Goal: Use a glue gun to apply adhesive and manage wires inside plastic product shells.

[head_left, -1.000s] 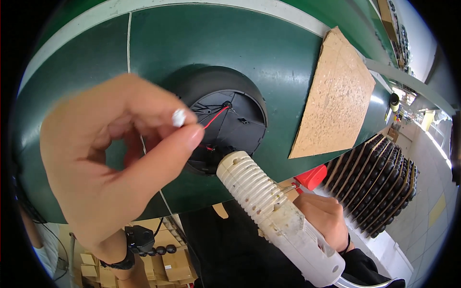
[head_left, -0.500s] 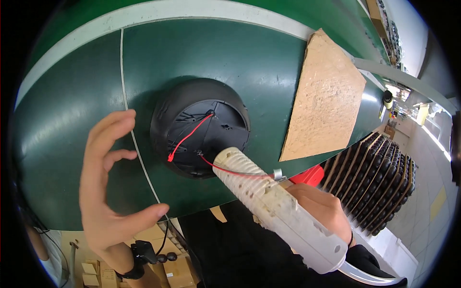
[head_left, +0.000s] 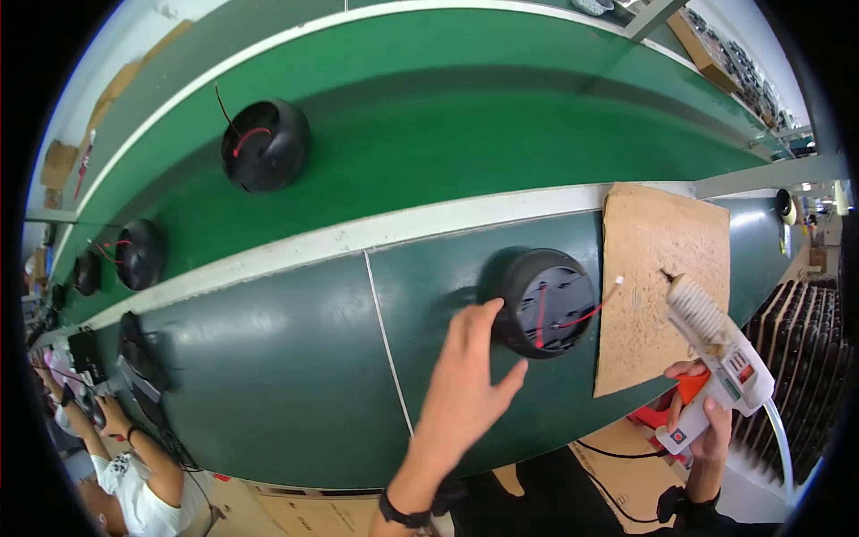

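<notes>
A black round plastic housing rests on the dark green table with its open side up. Out of it comes a red wire that ends in a small white connector, while a second wire with a red plug lies across its inside. My left hand reaches to the housing's left side, thumb and fingers apart, fingertips at or very near its rim. Wrapped around the handle of a white hot glue gun, my right hand has fingers by the orange trigger. The gun's nozzle points up over the cardboard sheet.
Beyond the white rail, more black housings with wires stand on the green belt. A co-worker works at the far left. Black parts fill stacked racks on the right. A cable runs from the gun.
The view has shifted, showing more of the belt. The glue gun has swung away from the housing to over the cardboard. My left hand has come up beside the housing.
</notes>
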Demonstrator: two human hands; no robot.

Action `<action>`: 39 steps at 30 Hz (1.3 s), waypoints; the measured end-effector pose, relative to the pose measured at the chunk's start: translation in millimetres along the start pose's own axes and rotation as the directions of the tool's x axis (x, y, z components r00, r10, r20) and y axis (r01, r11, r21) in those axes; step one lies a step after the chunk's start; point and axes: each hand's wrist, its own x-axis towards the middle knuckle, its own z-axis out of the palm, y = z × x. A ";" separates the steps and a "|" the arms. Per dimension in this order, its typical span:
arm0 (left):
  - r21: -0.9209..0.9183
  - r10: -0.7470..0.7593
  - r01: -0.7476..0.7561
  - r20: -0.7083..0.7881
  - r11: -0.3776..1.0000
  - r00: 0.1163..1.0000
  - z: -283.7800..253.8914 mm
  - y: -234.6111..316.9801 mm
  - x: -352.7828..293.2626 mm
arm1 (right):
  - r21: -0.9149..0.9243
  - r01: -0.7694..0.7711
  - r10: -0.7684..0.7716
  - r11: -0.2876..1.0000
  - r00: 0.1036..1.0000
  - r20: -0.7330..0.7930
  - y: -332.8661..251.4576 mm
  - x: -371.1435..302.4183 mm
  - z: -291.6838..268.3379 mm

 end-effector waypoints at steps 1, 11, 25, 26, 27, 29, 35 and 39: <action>0.142 0.056 -0.052 -0.025 0.988 0.998 -16.9 -0.4 18.3 | 0.018 0.008 -0.008 1.000 1.000 -0.001 5.4 1.0 0.2; 0.469 0.282 0.087 -0.657 0.879 0.699 -217.9 -71.1 191.5 | 0.024 -0.258 0.249 0.966 0.949 0.193 50.4 -17.3 -31.0; -0.021 -0.103 0.106 -0.488 0.994 0.867 30.6 -33.6 -84.3 | -0.558 -0.055 0.318 0.828 0.867 0.385 77.7 -59.0 -47.7; -0.008 -0.127 0.137 -0.431 0.990 0.893 40.7 -27.5 -107.5 | -0.543 -0.057 0.314 0.838 0.864 0.394 74.1 -28.3 -31.8; -0.042 -0.131 0.126 -0.464 0.991 0.876 45.6 -17.2 -121.9 | -0.522 -0.057 0.313 0.851 0.853 0.418 74.2 -11.1 -9.0; 0.168 -0.026 0.118 -0.468 0.979 0.883 19.7 -12.4 -146.1 | -0.490 -0.041 0.297 0.871 0.839 0.457 68.9 -4.1 0.7; 0.617 0.273 0.052 -0.419 0.785 0.866 -35.8 25.3 -43.6 | -0.477 0.021 0.256 0.879 0.821 0.509 49.6 4.1 35.4; 0.466 0.084 0.034 -0.231 0.884 0.969 -29.5 11.4 -4.6 | -0.546 0.126 0.233 0.828 0.808 0.541 47.2 -0.2 36.7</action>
